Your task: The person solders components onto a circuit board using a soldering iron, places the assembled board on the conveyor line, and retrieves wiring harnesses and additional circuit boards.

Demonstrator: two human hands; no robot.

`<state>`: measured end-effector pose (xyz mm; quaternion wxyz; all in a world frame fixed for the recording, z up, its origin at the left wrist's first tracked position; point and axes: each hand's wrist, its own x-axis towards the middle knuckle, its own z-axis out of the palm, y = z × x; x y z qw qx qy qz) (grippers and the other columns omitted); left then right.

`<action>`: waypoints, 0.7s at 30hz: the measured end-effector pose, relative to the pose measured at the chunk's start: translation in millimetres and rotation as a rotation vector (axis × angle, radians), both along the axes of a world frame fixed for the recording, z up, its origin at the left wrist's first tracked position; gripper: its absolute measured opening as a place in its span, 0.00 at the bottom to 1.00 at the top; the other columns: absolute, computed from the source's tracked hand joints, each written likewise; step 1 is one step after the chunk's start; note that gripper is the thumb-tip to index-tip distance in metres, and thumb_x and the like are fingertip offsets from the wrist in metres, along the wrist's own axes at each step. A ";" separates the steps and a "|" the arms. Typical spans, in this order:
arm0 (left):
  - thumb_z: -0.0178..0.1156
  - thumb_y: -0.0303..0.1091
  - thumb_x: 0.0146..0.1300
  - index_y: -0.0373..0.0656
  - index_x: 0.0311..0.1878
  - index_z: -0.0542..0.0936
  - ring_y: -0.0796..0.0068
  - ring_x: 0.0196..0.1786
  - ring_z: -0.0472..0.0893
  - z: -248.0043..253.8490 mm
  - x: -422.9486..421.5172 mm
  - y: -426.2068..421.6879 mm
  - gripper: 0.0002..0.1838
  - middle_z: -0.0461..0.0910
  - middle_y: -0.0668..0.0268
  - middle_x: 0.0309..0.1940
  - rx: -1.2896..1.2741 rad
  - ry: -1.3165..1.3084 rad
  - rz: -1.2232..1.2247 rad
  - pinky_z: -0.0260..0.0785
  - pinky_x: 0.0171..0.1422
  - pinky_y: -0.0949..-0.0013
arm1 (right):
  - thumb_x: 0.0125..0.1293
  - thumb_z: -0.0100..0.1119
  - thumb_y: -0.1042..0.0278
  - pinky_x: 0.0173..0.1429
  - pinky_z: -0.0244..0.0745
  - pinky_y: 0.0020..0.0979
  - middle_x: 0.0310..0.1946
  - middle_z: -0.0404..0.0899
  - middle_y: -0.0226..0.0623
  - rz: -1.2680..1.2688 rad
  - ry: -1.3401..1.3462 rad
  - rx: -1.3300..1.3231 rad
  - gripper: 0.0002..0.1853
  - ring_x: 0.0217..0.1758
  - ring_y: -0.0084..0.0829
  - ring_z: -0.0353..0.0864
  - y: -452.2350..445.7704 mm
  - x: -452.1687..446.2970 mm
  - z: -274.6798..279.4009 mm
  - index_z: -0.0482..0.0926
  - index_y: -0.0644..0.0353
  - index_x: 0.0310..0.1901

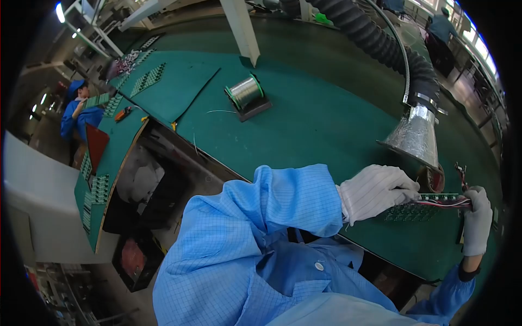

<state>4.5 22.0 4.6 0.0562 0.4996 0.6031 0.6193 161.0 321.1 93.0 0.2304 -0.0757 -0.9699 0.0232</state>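
Note:
My left hand point(375, 191), in a white striped glove, is closed at the left end of a bundle of red, black and white wires point(443, 202). At the bundle's right end my right hand point(477, 217), gloved too, has its fingers wrapped round the wires. Along the wires runs the edge of a green circuit board strip point(445, 195). More green boards point(410, 212) lie on the mat below them. Just above the hands hangs a foil-wrapped fume hood point(416, 136). What my left fingertips pinch is too small to make out.
A solder wire spool point(246, 92) stands on the green mat point(315, 130). A ribbed black duct point(375, 38) and a white post point(241, 32) rise behind. At the far left a person in blue point(81, 111) holds a board. Black bins point(136, 261) stand below the table.

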 end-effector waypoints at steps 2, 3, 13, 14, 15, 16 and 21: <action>0.64 0.31 0.67 0.42 0.45 0.88 0.67 0.46 0.85 -10.0 -3.8 5.6 0.08 0.85 0.63 0.47 0.098 0.279 0.048 0.79 0.53 0.65 | 0.52 0.63 0.83 0.46 0.71 0.43 0.37 0.77 0.42 0.026 -0.053 0.202 0.10 0.41 0.47 0.76 11.0 1.1 -1.2 0.78 0.62 0.35; 0.64 0.32 0.67 0.43 0.45 0.88 0.67 0.47 0.84 -12.4 -3.2 6.5 0.08 0.85 0.64 0.48 0.115 0.377 0.075 0.79 0.53 0.64 | 0.50 0.62 0.84 0.45 0.72 0.43 0.38 0.77 0.43 0.041 -0.069 0.277 0.10 0.40 0.48 0.77 19.2 1.5 -3.2 0.78 0.62 0.35; 0.58 0.47 0.72 0.41 0.49 0.87 0.57 0.48 0.85 24.4 -3.8 12.8 0.19 0.85 0.56 0.47 -0.417 -0.132 -0.115 0.77 0.56 0.61 | 0.50 0.76 0.74 0.44 0.73 0.27 0.36 0.79 0.32 -0.258 -0.744 -0.663 0.15 0.37 0.24 0.78 -4.1 -27.8 82.1 0.76 0.61 0.34; 0.57 0.50 0.72 0.40 0.50 0.87 0.55 0.49 0.85 24.7 -3.5 13.9 0.22 0.85 0.54 0.47 -0.443 -0.105 -0.129 0.76 0.57 0.59 | 0.48 0.80 0.71 0.44 0.74 0.26 0.35 0.79 0.30 -0.075 -0.684 -0.619 0.20 0.37 0.23 0.78 35.9 -18.5 72.9 0.75 0.62 0.36; 0.57 0.53 0.71 0.41 0.51 0.87 0.53 0.49 0.85 30.3 -4.6 12.7 0.24 0.85 0.52 0.47 -0.504 -0.206 -0.204 0.75 0.59 0.58 | 0.47 0.81 0.70 0.44 0.74 0.25 0.34 0.79 0.29 0.018 -0.653 -0.595 0.22 0.37 0.22 0.78 62.9 -15.8 69.1 0.75 0.62 0.38; 0.57 0.53 0.71 0.41 0.51 0.87 0.53 0.49 0.85 30.1 -5.2 13.3 0.24 0.85 0.52 0.47 -0.501 -0.204 -0.202 0.75 0.59 0.58 | 0.46 0.83 0.68 0.44 0.75 0.25 0.33 0.79 0.28 0.110 -0.620 -0.570 0.24 0.37 0.21 0.78 90.1 -12.9 65.4 0.75 0.62 0.39; 0.58 0.50 0.71 0.41 0.52 0.87 0.51 0.52 0.84 2.0 -8.7 18.6 0.22 0.85 0.51 0.50 -0.490 -0.157 -0.110 0.75 0.61 0.58 | 0.59 0.73 0.62 0.44 0.74 0.24 0.35 0.79 0.27 -0.004 -0.463 -0.722 0.18 0.37 0.19 0.77 125.7 -26.1 86.2 0.76 0.61 0.43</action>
